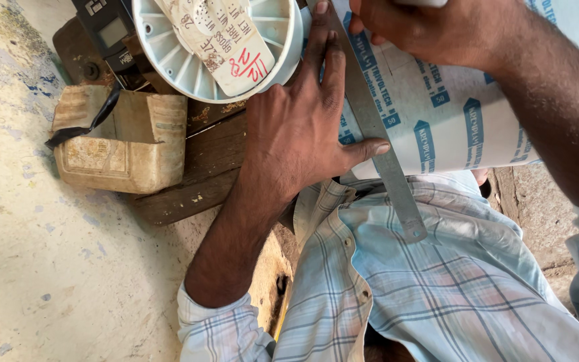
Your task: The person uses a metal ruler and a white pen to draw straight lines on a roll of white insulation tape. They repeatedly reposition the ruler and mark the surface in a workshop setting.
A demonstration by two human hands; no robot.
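Observation:
My left hand lies flat with its fingers stretched along a long steel ruler, pinning it to a white sheet with blue print. The thumb rests on the sheet's lower edge. The ruler runs diagonally from the top middle down to my checked shirt, and its end has a hole. At the top edge my right hand is curled over the sheet beside the ruler, closed around a pale object that is mostly out of frame.
A white ribbed plastic spool with a paper label sits just left of my left hand. Below it are a worn tan plastic block, a dark wooden plank and a dark device. Rough concrete floor spreads to the left.

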